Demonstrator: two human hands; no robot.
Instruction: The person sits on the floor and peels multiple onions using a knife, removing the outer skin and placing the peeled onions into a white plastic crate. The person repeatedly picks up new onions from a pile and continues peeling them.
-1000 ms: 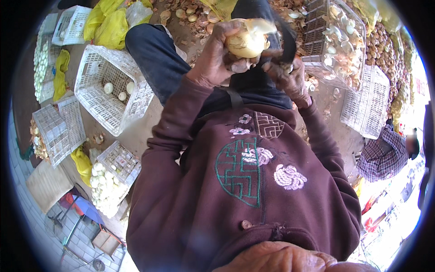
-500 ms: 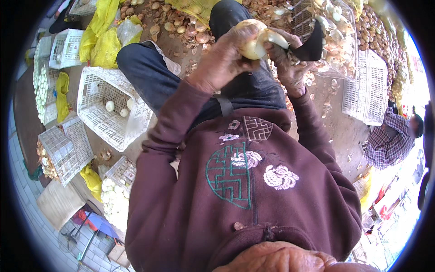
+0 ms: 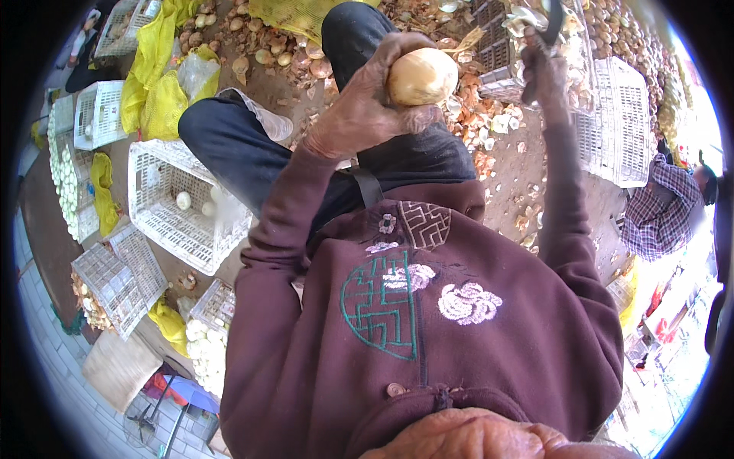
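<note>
My left hand [image 3: 367,103] is closed around a pale yellow onion [image 3: 423,77], held above my knees with its rounded side showing. A dry tan tuft [image 3: 468,42] sticks out beside the onion at its upper right. Off to the right, my right hand [image 3: 544,80] is raised away from the onion and somewhat blurred. Its fingers are closed on a knife with a dark curved blade [image 3: 553,24] pointing up. The knife's handle is mostly hidden in the fist. Behind this hand stands a crate [image 3: 501,80] heaped with onion skins [image 3: 569,53].
On my left a white plastic crate [image 3: 172,249] holds a few peeled onions [image 3: 183,200]. Unpeeled onions [image 3: 279,52] and skins cover the floor ahead. Yellow net bags [image 3: 164,99] lie far left. Another white crate [image 3: 612,126] and a person in a checked shirt [image 3: 661,206] are at right.
My right hand has pulled away from the onion, up and to the right, with the knife. The loose white flap on the onion no longer shows. The onion stays in my left hand.
</note>
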